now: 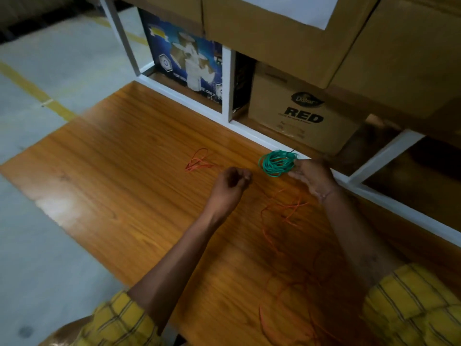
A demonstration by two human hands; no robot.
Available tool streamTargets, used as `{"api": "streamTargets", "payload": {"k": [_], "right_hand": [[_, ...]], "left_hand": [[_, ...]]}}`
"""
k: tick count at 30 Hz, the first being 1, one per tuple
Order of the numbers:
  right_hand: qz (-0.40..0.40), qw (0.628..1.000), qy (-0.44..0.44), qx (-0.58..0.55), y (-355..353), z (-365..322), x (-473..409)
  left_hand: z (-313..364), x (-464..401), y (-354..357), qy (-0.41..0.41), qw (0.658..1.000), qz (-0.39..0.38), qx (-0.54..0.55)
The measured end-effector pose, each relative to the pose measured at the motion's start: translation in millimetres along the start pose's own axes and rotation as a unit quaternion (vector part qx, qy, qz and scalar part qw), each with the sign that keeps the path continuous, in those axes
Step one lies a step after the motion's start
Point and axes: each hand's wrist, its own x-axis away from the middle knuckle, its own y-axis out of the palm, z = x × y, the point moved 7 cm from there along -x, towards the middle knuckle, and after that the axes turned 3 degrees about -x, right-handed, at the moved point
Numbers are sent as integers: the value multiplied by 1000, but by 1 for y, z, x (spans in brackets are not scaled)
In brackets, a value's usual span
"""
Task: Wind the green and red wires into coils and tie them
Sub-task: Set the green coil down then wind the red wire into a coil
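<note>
A green wire coil [277, 162] is held at its right side by my right hand [311, 177], just above the far edge of the wooden table [124, 171]. My left hand [230, 187] hovers with fingers curled left of the coil; whether it pinches a wire end is too blurred to tell. The red wire [282, 216] lies loose and tangled on the table under and between my arms, running toward the near edge. A small looped bunch of red wire [198, 162] lies further left on the table.
A white shelf frame [228, 81] stands right behind the table, holding a brown carton [299, 113] and a blue printed box [189, 63]. More cartons overhang above. Grey floor with a yellow line [32, 91] lies to the left.
</note>
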Motion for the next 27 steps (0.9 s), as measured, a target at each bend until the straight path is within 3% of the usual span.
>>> {"api": "streamTargets", "payload": {"k": [4, 7, 13, 15, 21, 24, 27], "right_hand": [[35, 994, -66, 85, -16, 8, 12], [43, 983, -143, 107, -12, -7, 75], [-4, 981, -163, 108, 10, 1, 126], [-12, 984, -150, 95, 21, 9, 133], [-57, 976, -153, 141, 80, 11, 148], [-63, 952, -189, 232, 114, 6, 156], [-74, 915, -215, 334, 144, 12, 164]], "left_hand": [[-1, 27, -29, 35, 996, 48, -61], [-4, 48, -57, 54, 989, 88, -108], [-33, 34, -124, 15, 959, 212, -186], [-32, 17, -135, 17, 955, 188, -228], [-53, -11, -144, 30, 967, -4, -252], [-40, 14, -152, 45, 979, -71, -184], [-34, 31, -161, 34, 991, -124, -33]]}}
